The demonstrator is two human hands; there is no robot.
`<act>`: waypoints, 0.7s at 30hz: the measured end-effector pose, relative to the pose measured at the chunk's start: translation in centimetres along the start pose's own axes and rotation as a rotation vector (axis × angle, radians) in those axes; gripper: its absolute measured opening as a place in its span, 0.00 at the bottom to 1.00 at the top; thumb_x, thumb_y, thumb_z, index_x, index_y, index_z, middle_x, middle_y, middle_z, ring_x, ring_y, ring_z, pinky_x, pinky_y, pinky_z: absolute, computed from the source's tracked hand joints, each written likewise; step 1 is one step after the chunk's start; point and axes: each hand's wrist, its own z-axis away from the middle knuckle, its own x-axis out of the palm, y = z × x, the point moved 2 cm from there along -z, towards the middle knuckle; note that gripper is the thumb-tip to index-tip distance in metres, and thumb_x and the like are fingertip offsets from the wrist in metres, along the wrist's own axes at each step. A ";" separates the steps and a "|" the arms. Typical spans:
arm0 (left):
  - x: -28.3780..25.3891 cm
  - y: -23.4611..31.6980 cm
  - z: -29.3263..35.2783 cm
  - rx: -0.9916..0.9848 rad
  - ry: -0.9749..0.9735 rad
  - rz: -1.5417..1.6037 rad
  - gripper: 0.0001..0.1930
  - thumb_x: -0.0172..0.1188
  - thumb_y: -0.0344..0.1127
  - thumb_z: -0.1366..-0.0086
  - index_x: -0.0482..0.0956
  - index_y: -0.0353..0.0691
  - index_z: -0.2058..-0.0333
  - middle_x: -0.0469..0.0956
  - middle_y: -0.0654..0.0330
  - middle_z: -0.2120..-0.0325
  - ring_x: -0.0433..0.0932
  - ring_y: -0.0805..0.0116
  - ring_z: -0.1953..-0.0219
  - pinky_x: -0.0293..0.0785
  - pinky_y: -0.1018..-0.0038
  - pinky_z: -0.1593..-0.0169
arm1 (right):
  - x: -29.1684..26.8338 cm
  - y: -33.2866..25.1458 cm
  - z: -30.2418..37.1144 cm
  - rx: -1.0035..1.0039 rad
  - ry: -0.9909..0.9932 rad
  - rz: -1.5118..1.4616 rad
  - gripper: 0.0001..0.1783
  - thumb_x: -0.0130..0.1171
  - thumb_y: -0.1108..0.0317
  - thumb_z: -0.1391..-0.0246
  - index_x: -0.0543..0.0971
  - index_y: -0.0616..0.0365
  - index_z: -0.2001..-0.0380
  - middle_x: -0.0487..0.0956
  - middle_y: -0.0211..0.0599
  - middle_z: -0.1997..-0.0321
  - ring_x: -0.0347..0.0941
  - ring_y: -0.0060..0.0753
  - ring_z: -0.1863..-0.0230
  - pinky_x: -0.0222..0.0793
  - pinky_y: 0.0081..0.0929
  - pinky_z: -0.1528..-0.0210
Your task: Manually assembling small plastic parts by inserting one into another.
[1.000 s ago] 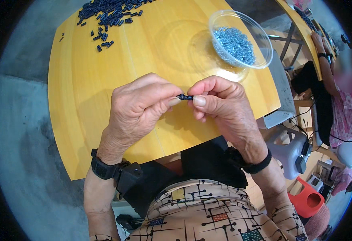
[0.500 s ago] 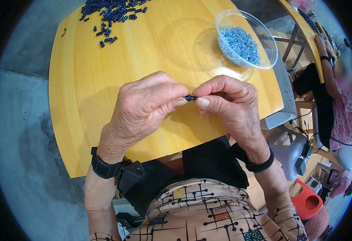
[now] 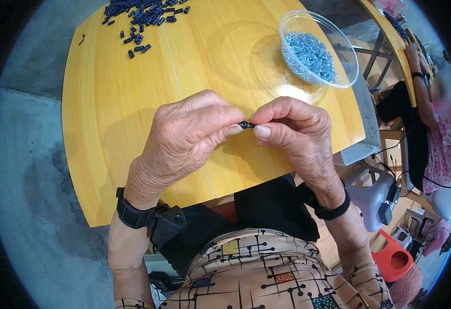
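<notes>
Between my fingertips, above the near half of the yellow table (image 3: 117,129), is a small dark cylindrical piece (image 3: 245,125). My left hand (image 3: 189,136) pinches its left end between thumb and fingers. The thumb and forefinger of my right hand (image 3: 295,131) close on its right end. Only the short middle of the piece shows; both ends are hidden by fingers. At the far left of the table lies a heap of small dark cylindrical parts (image 3: 145,13). A round clear plastic bowl (image 3: 350,77) at the far right holds many small shiny silvery pieces (image 3: 310,56).
Two tiny dark bits (image 3: 82,39) lie near the table's left edge. Beyond the right edge, a person in a pink top (image 3: 436,149) sits at another table (image 3: 398,51). A whitish plastic jug (image 3: 372,195) and a red plastic container (image 3: 392,257) stand at lower right.
Both hands keep the same pinch on the small dark piece, with barely any movement. The whole view has shifted very slightly.
</notes>
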 end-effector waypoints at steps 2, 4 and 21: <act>0.0 0.0 0.0 0.009 -0.005 -0.006 0.06 0.64 0.25 0.49 0.78 0.33 0.70 0.75 0.57 0.77 0.76 0.70 0.79 0.71 0.78 0.76 | -0.1 0.1 0.0 -0.031 0.011 0.051 0.06 0.64 0.76 0.53 0.80 0.63 0.69 0.79 0.28 0.72 0.71 0.15 0.70 0.69 0.14 0.66; 0.0 0.1 -0.1 0.006 -0.004 0.004 0.07 0.64 0.25 0.49 0.78 0.33 0.70 0.75 0.57 0.77 0.75 0.70 0.79 0.70 0.78 0.76 | -0.1 0.1 0.0 -0.043 0.013 0.059 0.06 0.64 0.76 0.53 0.80 0.63 0.69 0.79 0.28 0.72 0.71 0.15 0.69 0.69 0.14 0.66; 0.2 0.0 0.2 0.023 -0.021 0.005 0.06 0.63 0.24 0.48 0.77 0.32 0.70 0.75 0.57 0.77 0.76 0.70 0.80 0.71 0.77 0.77 | -0.3 0.3 -0.5 -0.111 -0.054 0.134 0.07 0.67 0.75 0.56 0.81 0.63 0.72 0.80 0.30 0.73 0.72 0.15 0.69 0.69 0.15 0.65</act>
